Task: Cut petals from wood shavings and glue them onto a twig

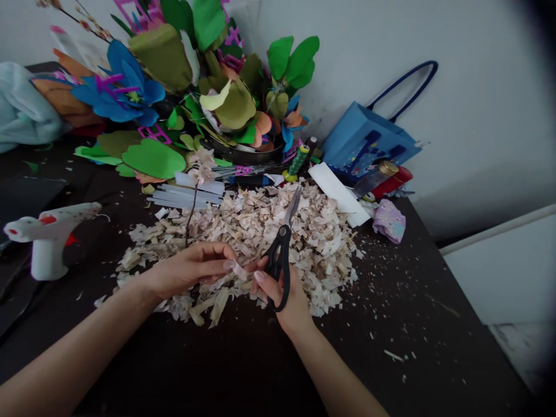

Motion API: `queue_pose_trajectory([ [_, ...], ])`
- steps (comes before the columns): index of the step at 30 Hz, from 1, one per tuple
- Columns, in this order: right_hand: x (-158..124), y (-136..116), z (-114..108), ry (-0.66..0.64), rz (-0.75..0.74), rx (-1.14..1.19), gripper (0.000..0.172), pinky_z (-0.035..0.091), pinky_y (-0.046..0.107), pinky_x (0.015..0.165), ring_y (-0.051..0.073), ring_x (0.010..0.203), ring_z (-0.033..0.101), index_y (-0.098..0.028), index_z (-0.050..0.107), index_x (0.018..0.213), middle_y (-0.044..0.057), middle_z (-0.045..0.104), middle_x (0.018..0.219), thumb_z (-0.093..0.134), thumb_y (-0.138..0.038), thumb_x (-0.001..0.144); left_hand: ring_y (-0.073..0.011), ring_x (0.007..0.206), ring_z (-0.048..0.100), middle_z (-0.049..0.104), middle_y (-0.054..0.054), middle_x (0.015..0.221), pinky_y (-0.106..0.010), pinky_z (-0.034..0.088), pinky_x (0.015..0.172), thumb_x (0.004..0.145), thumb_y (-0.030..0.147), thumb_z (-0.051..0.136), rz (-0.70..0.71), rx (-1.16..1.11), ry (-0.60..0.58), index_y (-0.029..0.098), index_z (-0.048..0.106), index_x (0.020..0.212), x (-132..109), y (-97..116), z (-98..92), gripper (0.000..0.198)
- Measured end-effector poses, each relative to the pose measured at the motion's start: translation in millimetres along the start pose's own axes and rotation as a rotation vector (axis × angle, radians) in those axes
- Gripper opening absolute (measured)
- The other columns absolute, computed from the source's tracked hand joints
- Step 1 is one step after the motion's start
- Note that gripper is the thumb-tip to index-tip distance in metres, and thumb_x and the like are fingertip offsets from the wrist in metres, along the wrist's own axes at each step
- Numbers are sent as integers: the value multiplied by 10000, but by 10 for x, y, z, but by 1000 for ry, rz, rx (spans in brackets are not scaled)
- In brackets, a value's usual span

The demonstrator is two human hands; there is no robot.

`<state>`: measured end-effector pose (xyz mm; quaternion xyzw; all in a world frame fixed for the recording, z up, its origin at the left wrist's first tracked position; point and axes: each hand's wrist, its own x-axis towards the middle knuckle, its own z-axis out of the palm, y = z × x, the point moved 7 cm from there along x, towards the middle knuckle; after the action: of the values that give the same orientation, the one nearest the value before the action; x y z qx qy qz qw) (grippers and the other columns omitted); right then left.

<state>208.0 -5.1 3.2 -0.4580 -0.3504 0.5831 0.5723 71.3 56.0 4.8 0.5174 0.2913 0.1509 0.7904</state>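
My left hand [191, 270] is curled around the lower end of a thin dark stem [191, 217], which rises to a small pale flower [201, 165] made of shavings. Its fingertips reach a pale curled shaving [240, 270] near my right hand [282, 295]. That hand grips black-handled scissors [278, 260] with the closed blades pointing up and away. Both hands hover over a wide heap of pale wood shavings [299, 243], and the heap hides the table beneath it.
Large paper flowers [125, 87] bank against the wall behind. Nearby lie a white hot glue gun [47, 237], glue sticks [186, 196], a green thread spool [297, 160], a white strip [333, 194], a blue bag [365, 139] and crumpled patterned cloth [389, 221]. Shavings scatter across the dark table [391, 324].
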Motion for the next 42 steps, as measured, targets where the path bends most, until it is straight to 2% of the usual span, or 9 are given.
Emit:
queue_pose_trajectory([
  [4,-13,30,23,-24,9,-4,241,437,216,482,97,528,567,-204,578,883,-1,690,773,759,-279,742,-66,511,320,453,50,615,-217,217,472,849,368,656,-12,43,-11,162,608,835,3,-28,51,212],
  [11,-11,32,44,-47,16,-16,247,470,236,540,106,563,566,-203,577,879,-15,639,758,756,-277,727,-60,514,318,475,52,622,-202,218,471,830,376,675,-26,21,9,156,604,830,-4,-61,87,231],
  [18,2,54,-6,16,-24,-48,238,470,247,549,113,559,557,-208,569,870,-19,634,737,744,-283,728,-65,508,327,476,46,591,-193,224,454,845,447,640,0,-68,12,149,631,820,-7,-113,100,299],
  [20,2,71,-20,32,-35,-50,236,471,246,570,112,579,560,-212,568,887,-21,634,750,739,-273,736,-80,595,445,581,12,714,-188,315,517,802,390,708,29,-77,16,155,649,882,-5,-129,106,255],
  [22,-3,82,-27,44,-47,-62,234,473,245,592,114,605,566,-217,568,899,-20,636,763,734,-266,742,-113,751,544,643,-14,842,-208,403,662,764,317,757,50,-102,13,163,650,899,-1,-149,130,231],
  [25,-19,73,-27,69,-74,-121,225,484,253,622,126,646,582,-218,574,900,-9,642,790,729,-259,742,-127,839,577,654,-2,852,-242,421,788,759,254,766,49,-145,40,166,634,857,6,-174,164,186],
  [30,-44,21,-3,96,-137,-224,204,501,264,628,141,659,589,-215,574,889,-3,634,785,709,-264,745,-92,745,560,641,23,775,-208,401,716,793,259,732,43,-125,86,160,629,799,8,-149,176,143],
  [36,-52,46,27,49,-84,-212,212,489,277,652,146,676,583,-217,560,905,2,624,807,706,-271,761,-95,678,534,633,23,748,-206,376,624,791,270,726,49,-101,97,165,623,813,-6,-130,144,148],
  [42,-57,67,40,38,-51,-197,202,478,288,675,158,701,579,-229,551,907,2,614,819,692,-271,769,-136,773,588,644,-1,794,-252,436,734,743,274,759,54,-91,100,169,615,795,-14,-116,167,185],
])
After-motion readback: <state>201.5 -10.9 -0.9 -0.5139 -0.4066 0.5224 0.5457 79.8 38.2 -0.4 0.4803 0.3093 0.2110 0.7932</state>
